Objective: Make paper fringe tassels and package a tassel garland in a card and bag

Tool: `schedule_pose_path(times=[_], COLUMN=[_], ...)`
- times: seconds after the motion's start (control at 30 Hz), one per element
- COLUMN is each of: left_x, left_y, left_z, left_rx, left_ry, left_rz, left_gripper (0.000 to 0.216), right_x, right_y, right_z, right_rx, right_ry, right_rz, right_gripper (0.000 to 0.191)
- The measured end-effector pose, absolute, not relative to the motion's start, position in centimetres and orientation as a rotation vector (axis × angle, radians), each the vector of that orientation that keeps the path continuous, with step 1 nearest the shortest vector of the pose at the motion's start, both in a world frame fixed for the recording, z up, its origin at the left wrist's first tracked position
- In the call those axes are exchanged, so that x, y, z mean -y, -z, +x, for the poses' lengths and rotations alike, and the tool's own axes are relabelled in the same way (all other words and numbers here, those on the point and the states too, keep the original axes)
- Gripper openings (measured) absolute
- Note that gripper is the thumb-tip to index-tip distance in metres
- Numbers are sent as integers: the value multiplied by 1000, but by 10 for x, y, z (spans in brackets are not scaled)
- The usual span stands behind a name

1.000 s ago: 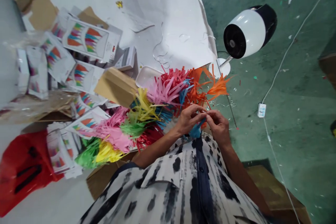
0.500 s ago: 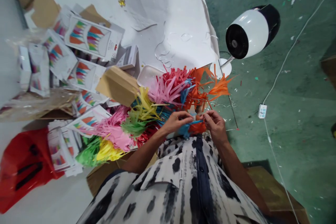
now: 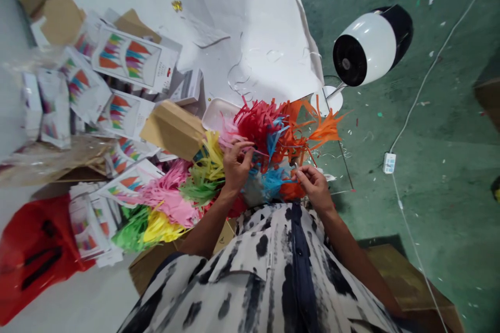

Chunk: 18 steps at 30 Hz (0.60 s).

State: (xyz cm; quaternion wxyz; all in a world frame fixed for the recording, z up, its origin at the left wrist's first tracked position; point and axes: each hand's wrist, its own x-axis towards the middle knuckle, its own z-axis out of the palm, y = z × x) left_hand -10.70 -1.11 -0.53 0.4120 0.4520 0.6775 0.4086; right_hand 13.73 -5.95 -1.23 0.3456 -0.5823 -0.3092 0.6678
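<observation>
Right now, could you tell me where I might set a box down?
The white sheet between the printed boxes and the fan lies mostly bare. Crowded: the boxes, and the paper tassels held by the left hand and right hand.

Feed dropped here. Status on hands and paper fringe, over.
Left hand pinching pink strands of paper fringe. Right hand pinching its blue-orange end. Tan box beside left hand, apart.

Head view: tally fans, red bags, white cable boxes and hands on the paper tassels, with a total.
Fan: 1
Red bag: 1
White cable box: 1
Hands, left hand and right hand, on the paper tassels: 2
Total: 5
</observation>
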Motion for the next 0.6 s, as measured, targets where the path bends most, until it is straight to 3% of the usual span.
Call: schedule_pose_path(times=[0.17, 0.27, 0.4, 0.6], left_x=[1, -7, -18, -21], left_y=[1, 4, 12, 21], left_z=[-105, -108, -110, -120], left_rx=[-1509, -1539, -1585, -1697], left_ry=[-887, -582, -156, -251], left_rz=[1261, 1781, 2138, 2096], left_gripper=[41, 35, 48, 55], right_x=[58, 56, 56, 59], right_y=[14, 14, 15, 18], right_z=[139, 139, 138, 138], right_rx=[796, 800, 818, 837], right_ry=[-1704, -1687, -1673, -1671], right_rz=[-1518, -1518, -1510, -1514], right_gripper=[28, 27, 27, 28])
